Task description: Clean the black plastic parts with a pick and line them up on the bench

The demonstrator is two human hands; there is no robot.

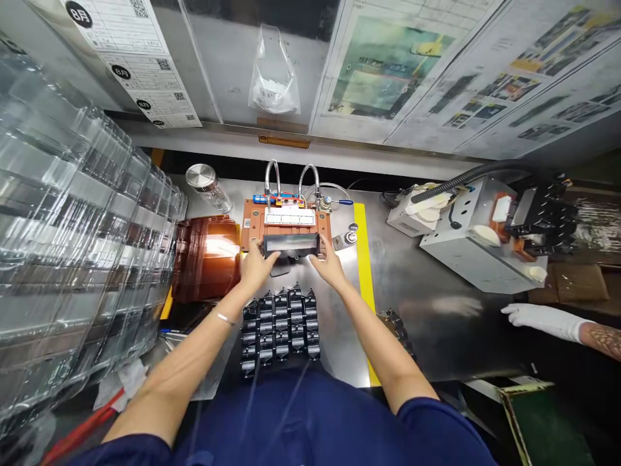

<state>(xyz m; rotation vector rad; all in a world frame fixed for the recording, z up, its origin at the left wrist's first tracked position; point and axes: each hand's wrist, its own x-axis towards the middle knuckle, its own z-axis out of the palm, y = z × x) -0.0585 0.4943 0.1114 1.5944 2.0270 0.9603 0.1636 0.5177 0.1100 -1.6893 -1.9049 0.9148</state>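
My left hand [255, 264] and my right hand [328, 262] together hold a long dark bar-shaped part [291, 244], one hand at each end. They hold it level just in front of an orange-brown fixture [252, 223] with a white top block and two bent metal tubes [272, 176]. Below my hands, near my body, several small black parts [280, 329] lie in rows on the metal bench [422, 304].
Tall stacks of clear plastic trays [72, 259] fill the left side. A brown tray [204, 259] sits beside the fixture. A grey machine [478, 233] stands at right. Another person's white-gloved hand [543, 319] reaches in from the right edge. A yellow strip [365, 272] crosses the bench.
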